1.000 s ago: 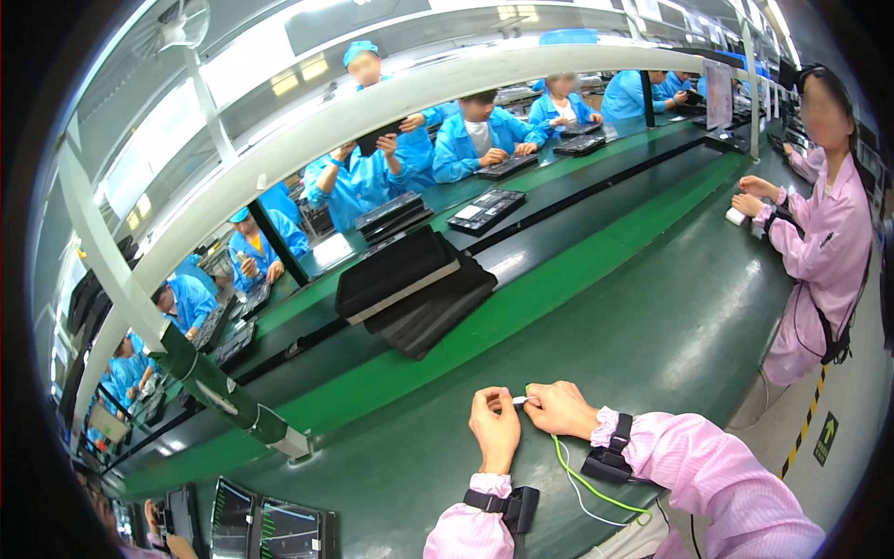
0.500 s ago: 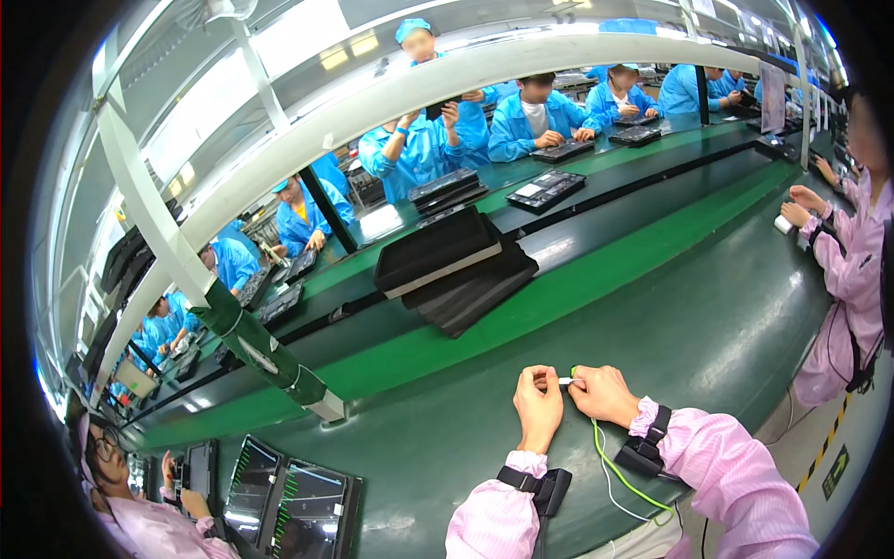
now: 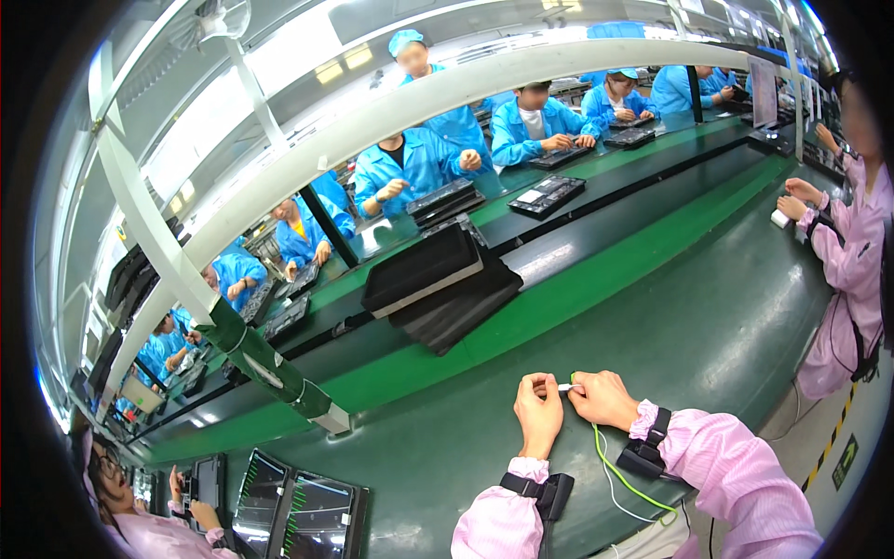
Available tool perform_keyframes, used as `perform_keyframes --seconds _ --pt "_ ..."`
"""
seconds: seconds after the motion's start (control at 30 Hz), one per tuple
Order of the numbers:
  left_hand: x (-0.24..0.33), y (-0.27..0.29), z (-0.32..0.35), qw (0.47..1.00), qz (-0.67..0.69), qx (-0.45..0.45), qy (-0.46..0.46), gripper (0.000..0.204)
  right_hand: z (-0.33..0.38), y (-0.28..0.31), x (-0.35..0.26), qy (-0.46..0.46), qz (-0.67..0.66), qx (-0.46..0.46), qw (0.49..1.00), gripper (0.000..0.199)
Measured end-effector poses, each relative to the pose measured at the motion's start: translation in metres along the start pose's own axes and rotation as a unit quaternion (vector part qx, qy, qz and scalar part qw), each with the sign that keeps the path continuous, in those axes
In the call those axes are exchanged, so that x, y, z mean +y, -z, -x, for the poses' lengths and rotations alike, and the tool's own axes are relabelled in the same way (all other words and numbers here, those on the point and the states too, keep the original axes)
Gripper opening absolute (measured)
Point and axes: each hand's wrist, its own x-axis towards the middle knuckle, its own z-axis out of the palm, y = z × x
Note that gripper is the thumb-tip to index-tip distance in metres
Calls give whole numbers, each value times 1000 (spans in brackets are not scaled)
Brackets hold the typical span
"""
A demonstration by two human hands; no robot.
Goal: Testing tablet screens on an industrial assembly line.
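Note:
Above the green worktop, my left hand and my right hand are close together, a small gap between them. A small white plug bridges that gap, its left end pinched in my left fingertips. My right hand is closed around the cable side, with a bit of green showing at its fingertips. From beneath the right hand a bright green cord and a thin white cable hang down toward the table's near edge. The plug's exact type is too small to make out.
A black foam-lined tray rests on dark sheets on the line beyond. A green-wrapped post stands left. Dark panels lie lower left by a pink-sleeved co-worker. Another pink-sleeved person works at right; people in blue sit opposite.
The black tray and its sheets have shifted slightly left and nearer. Across the line, a person in blue has lowered a raised dark device. My hands keep nearly the same pose.

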Motion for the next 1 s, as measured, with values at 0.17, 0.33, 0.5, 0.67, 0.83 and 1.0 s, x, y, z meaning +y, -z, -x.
perform_keyframes --seconds 0.17,0.33,0.5,0.67,0.83,1.0 --pt "0 0 0 1000 -6 0 -7 16 0 -2 1 9 -22 32 999 14" --pt "0 0 0 1000 -6 0 -6 15 0 -2 2 27 -29 44 998 15" --pt "1 0 0 1000 -6 -6 3 15 0 -1 0 31 -29 45 998 15" --pt "2 1 0 1000 -11 -3 -4 16 0 1 -1 -8 -2 4 1000 15" --pt "2 1 0 1000 -14 -5 0 16 0 0 0 3 -6 9 1000 15" --pt "1 1 0 1000 -2 -9 6 16 0 -3 1 20 -21 40 999 14"
